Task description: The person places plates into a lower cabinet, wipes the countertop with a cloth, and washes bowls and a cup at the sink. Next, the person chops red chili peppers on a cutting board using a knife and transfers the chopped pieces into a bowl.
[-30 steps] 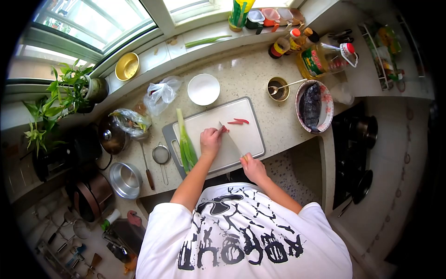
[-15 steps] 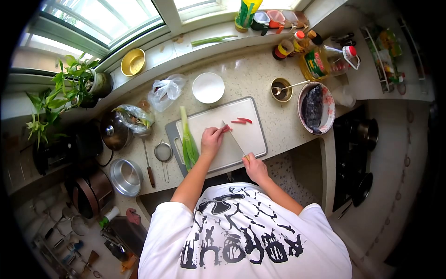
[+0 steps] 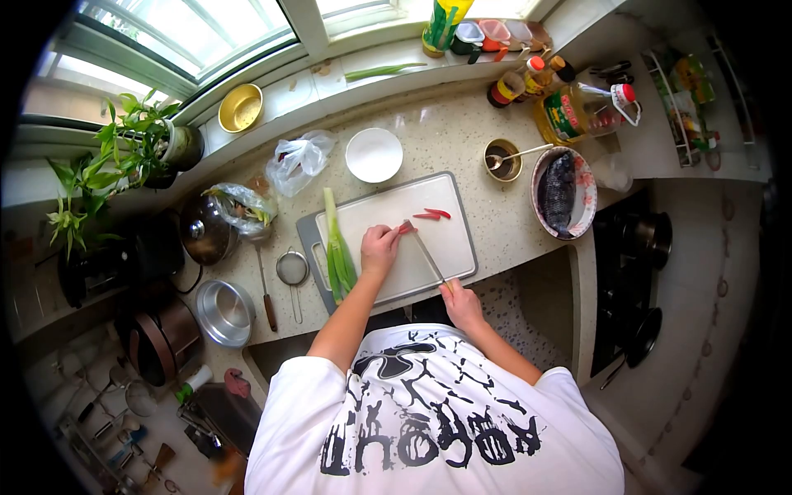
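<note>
The cutting board [image 3: 441,252] lies aslant on the counter [image 3: 516,231], its near edge close to the counter's front edge. Along the board's left side a leek [image 3: 337,256] runs from the far part toward the near edge, its leafy end passing beneath the left forearm. Between the leek and the board's right edge stretches the pale cutting surface, with both forearms reaching in from the near side. Just past the board's far edge stands a white bowl [image 3: 374,155]; near its left edge lies a strainer [image 3: 292,268]. To the right of the board, a strip of counter separates it from the metal cup [image 3: 511,175] and, farther off, the patterned basin [image 3: 586,190] holding a fish [image 3: 557,194].

Near the middle of the board, the left hand [image 3: 381,247] is closed, its fingertips holding down a piece of red pepper [image 3: 405,228] that pokes out to their right. The right hand [image 3: 464,305], just off the board's near right side, is wrapped around the handle of a knife [image 3: 429,261]. The blade slants across the board, its tip end right beside the held pepper. Cut pepper strips [image 3: 432,214] lie on the board's far right part, beyond the blade and apart from both hands.
</note>
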A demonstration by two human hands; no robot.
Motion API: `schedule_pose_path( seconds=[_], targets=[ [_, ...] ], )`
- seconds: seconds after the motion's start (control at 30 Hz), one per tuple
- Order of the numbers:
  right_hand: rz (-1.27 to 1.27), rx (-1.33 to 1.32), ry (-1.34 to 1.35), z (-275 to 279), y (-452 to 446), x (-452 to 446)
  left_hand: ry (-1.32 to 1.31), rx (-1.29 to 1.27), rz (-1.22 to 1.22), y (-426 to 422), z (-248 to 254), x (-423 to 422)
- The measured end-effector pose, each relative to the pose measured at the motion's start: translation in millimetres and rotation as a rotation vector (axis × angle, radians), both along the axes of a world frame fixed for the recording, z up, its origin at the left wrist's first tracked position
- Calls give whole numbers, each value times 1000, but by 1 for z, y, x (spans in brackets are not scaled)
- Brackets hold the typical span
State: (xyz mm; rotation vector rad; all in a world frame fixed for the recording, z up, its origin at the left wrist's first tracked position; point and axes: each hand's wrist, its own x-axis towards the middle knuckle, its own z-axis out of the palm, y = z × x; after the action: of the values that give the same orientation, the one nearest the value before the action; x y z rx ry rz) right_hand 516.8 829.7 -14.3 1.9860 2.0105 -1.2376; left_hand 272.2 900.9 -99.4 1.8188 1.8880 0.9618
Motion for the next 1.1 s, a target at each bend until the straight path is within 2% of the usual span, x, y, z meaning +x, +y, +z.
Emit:
schedule_pose_path(
  seconds=[0.57, 0.87, 1.1],
  targets=[
    [16, 25, -16, -1, 16, -20, 20, -41, -41, 2, 4, -1],
    [-26, 50, 107, 12, 9, -7, 7, -19, -37, 1, 1, -2],
    [-8, 23, 37, 13, 1, -7, 26, -44, -37, 3, 7, 0]
  ],
)
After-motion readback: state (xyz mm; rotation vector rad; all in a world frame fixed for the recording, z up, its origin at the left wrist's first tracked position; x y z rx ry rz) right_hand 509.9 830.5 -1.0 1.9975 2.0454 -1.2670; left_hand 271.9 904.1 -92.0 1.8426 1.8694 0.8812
